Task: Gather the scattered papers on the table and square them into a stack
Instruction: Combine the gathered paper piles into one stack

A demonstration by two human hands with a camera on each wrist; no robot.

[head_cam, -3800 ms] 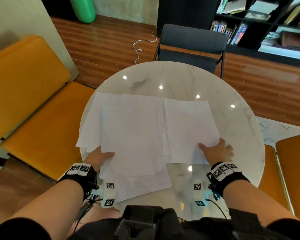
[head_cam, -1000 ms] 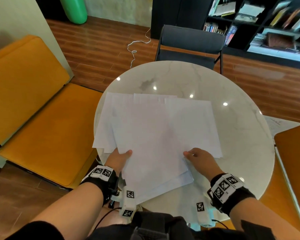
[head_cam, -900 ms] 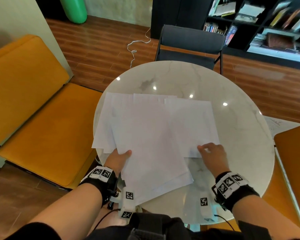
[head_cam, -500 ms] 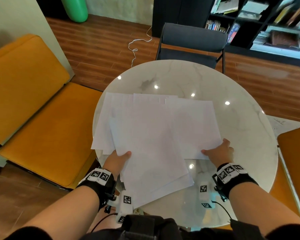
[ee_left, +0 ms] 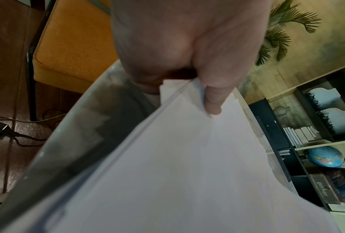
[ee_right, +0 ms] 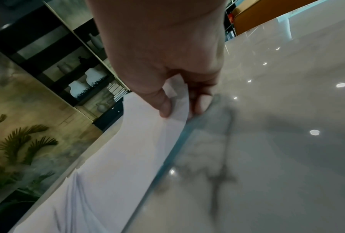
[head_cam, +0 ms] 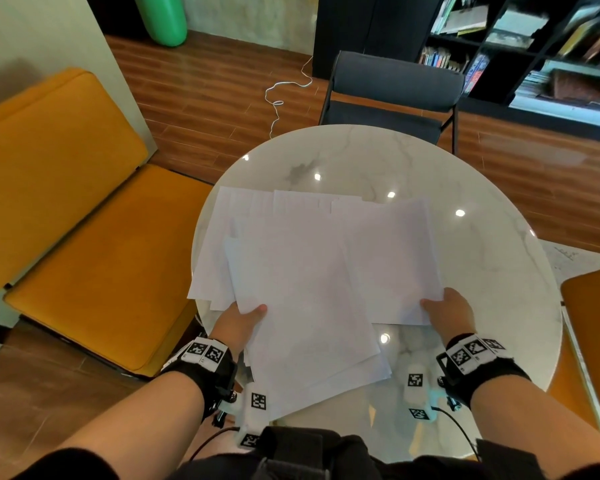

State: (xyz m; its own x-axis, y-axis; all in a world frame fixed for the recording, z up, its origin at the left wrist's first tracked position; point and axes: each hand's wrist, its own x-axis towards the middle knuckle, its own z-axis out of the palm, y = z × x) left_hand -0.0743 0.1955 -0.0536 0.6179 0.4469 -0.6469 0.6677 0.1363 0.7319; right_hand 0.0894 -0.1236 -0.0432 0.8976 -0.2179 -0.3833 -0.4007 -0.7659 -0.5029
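Observation:
Several white paper sheets point(head_cam: 309, 271) lie overlapped and askew on the round marble table point(head_cam: 482, 254). My left hand point(head_cam: 243, 320) pinches the near left edge of the pile, thumb on top; the left wrist view shows the thumb point(ee_left: 213, 104) pressing the papers point(ee_left: 187, 165) with fingers beneath. My right hand point(head_cam: 447, 310) pinches the near right corner of the rightmost sheet point(head_cam: 395, 265). In the right wrist view the thumb point(ee_right: 163, 107) is above that sheet point(ee_right: 128, 157) and a finger below it, lifting the corner off the table point(ee_right: 277, 126).
An orange bench point(head_cam: 66, 220) stands left of the table, a dark chair point(head_cam: 392, 95) beyond it, and another orange seat point(head_cam: 596, 323) at the right. Some sheets overhang the table's near edge. A white cable point(head_cam: 281, 95) lies on the wooden floor.
The right hand left the pile's near middle, moved right to the rightmost sheet's near corner and took hold of it. The left hand has kept its grip on the pile's left edge.

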